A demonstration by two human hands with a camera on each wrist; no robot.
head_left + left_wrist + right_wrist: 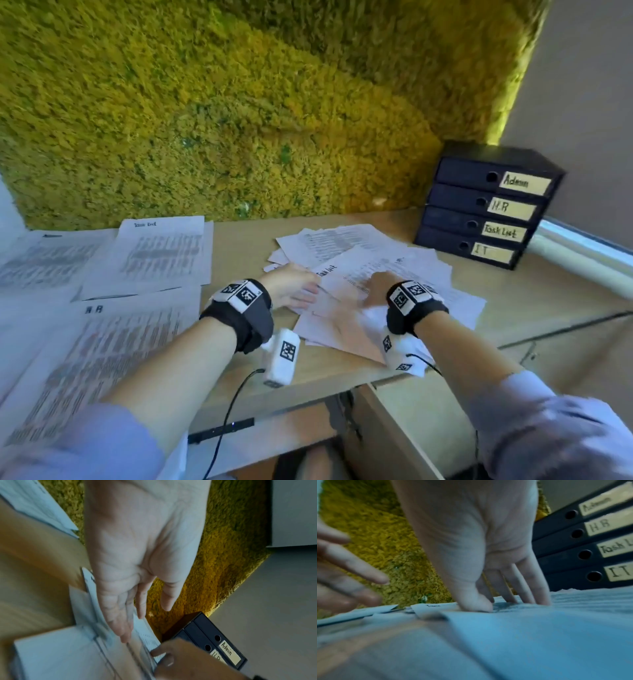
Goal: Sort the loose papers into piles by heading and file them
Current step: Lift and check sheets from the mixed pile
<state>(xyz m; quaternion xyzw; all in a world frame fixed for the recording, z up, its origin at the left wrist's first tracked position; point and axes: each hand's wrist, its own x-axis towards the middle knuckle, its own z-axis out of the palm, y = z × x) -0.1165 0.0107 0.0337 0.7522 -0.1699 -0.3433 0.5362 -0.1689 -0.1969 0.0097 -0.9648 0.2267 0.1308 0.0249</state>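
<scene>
- Sorting stage, part done: three sorted piles of white printed sheets lie at the desk's 9 o'clock side, one headed "Task List" (pixel 161 253), one headed "H.R" (pixel 99 359), and a third (pixel 44 263) whose heading is too blurred to read.
- Unsorted remainder: a loose, fanned heap of white printed papers (pixel 359 250) sits at the centre of the pale wooden desk (pixel 534 298); several sheets overlap, so the count cannot be told.
- Right hand (pixel 375 286): fingers straight and spread, pressing flat on the heap's top sheet (pixel 394 270), which is headed "Task List".
- Left hand (pixel 291 284): fingers extended and relaxed at the heap's 9 o'clock edge, touching the sheets; nothing is gripped.
- Filing stage, judged not begun: the stack of four dark blue lever-arch binders (pixel 479 209), labelled Admin, H.R, Task List and IT, lies shut at 2 o'clock, well apart from the piles.
- Judged next: the top sheet belongs on the "Task List" pile.
</scene>
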